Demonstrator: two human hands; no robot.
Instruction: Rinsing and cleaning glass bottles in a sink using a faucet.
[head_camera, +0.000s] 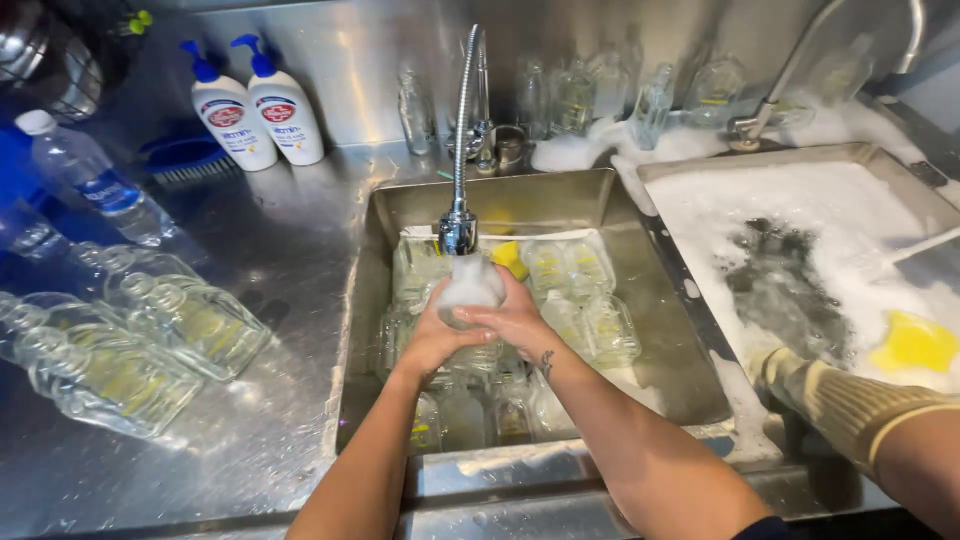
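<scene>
Your forearms came up from the bottom edge, both reaching into the middle sink. Your left hand and right hand were both wrapped around one foam-covered glass bottle, fingers curled tight on it, held upright right under the nozzle of the flexible spring faucet. That bottle sat above the sink's middle, over a white tray packed with more clear glass bottles lying flat, pale yellow labels showing. A yellow sponge was wedged among them just behind your right hand.

Left of the sink, on the wet steel tabletop, washed glass bottles lay on their sides in a loose cluster. Farther back stood a plastic water bottle, a blue brush and two white pump soap dispensers with blue tops, side by side against the back wall. More clear bottles lined the ledge behind the faucet.

Right sink was full of suds with a dark patch of water. Another person's gloved arm reached in there, near a second yellow sponge on the foam.
</scene>
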